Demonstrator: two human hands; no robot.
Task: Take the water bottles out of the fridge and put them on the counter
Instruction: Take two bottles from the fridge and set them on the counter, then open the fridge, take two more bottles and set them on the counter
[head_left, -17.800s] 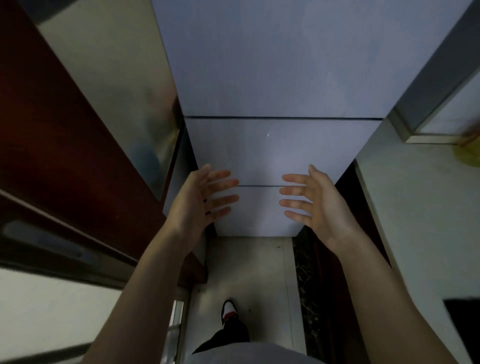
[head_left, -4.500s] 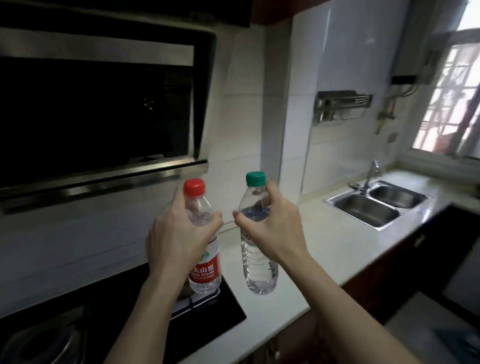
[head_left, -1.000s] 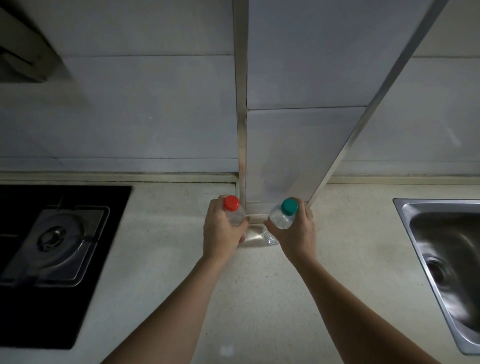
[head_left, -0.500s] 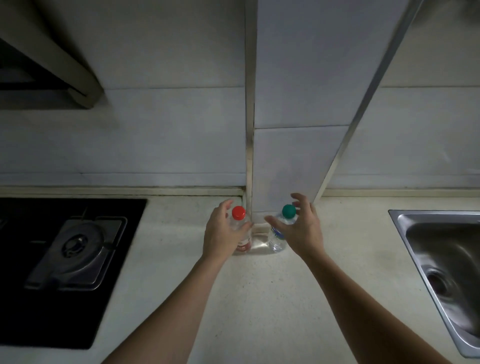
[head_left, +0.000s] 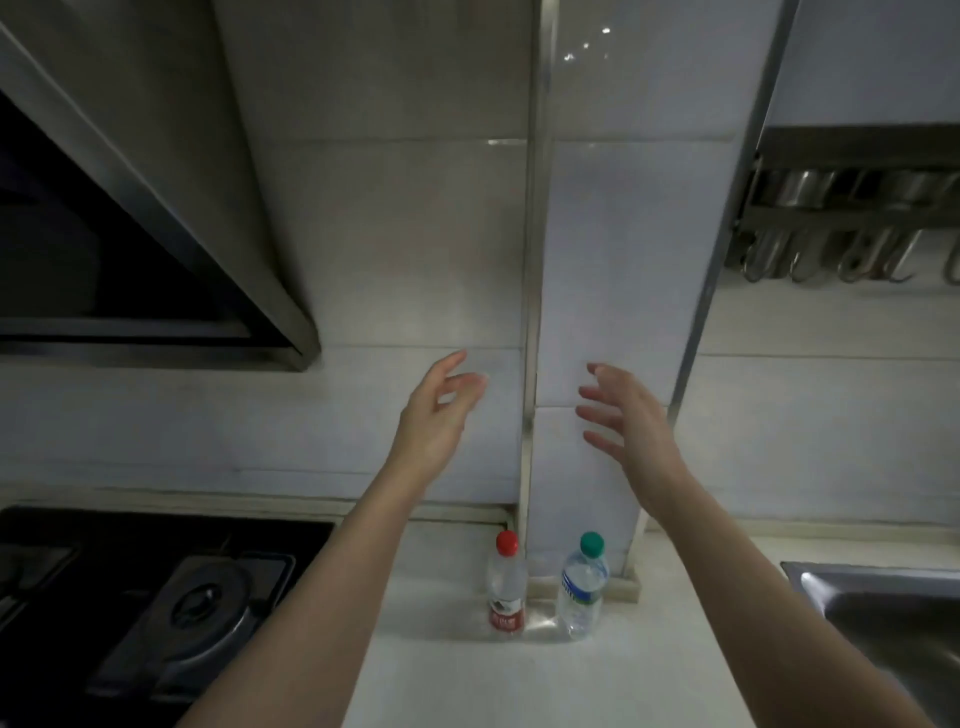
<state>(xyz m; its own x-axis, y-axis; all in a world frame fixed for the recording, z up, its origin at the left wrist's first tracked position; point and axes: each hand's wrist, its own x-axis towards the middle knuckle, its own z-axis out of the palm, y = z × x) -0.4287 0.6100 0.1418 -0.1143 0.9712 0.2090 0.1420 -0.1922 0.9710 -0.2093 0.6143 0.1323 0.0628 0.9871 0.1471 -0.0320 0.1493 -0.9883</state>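
Two bottles, red-capped (head_left: 505, 587) and green-capped (head_left: 583, 584), are stood upright on the counter (head_left: 519, 680) against the pillar (head_left: 613, 312). Above them, the left hand (head_left: 434, 421) and right hand (head_left: 631, 415) are held empty, fingers spread.

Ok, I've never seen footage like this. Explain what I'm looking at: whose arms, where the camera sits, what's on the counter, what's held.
No machine here: a person's two bare arms, filmed by one wide-angle camera worn on their head, looking forward and down. The left hand and right hand are raised with fingers spread, holding nothing. On the pale counter two water bottles stand upright by the tiled column: a red-capped bottle and a green-capped bottle. A gas hob lies left, a steel sink right.
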